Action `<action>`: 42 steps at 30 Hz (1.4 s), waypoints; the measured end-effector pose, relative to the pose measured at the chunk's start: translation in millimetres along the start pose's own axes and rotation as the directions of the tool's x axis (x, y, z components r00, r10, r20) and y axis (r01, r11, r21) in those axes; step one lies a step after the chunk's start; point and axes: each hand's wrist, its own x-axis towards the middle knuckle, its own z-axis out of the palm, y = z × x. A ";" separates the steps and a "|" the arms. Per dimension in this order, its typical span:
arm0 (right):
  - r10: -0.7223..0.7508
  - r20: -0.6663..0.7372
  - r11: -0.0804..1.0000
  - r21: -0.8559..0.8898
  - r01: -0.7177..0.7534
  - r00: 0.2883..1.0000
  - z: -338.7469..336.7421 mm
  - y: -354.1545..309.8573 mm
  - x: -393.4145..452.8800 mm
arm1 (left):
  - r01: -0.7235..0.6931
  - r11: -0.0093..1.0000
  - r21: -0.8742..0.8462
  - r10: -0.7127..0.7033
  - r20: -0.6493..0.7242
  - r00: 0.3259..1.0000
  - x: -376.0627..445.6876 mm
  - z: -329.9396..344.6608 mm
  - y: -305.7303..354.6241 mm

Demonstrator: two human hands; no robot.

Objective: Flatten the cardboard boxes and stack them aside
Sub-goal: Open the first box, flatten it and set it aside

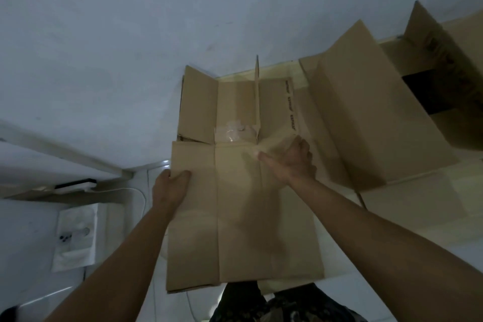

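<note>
A flattened box (243,214) is laid in the middle; an unflattened box (366,117) is placed to its right.

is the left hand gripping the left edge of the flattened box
Yes, the left hand holds the left edge of the flattened box, thumb on its top face, while the right hand presses near its middle.
</note>
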 end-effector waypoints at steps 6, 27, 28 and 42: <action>0.232 -0.087 0.939 0.279 -0.200 0.969 7.3 -49.7 23.2 | 0.116 0.986 -0.120 -0.097 0.149 0.984 29.3 -1.1 18.4; 0.222 0.030 0.876 0.434 -0.212 0.975 -12.0 -3.9 59.5 | 0.084 0.982 -0.169 -0.045 0.220 0.974 95.5 28.8 38.2; 0.165 0.030 0.890 0.426 -0.162 0.986 -13.2 -3.1 54.8 | 0.057 0.986 -0.158 -0.024 0.203 0.979 93.4 26.9 34.9; -0.224 -0.176 0.974 -0.025 0.223 0.959 -12.8 -46.8 -10.9 | -0.396 0.912 0.102 0.407 -0.117 0.906 28.1 1.0 57.0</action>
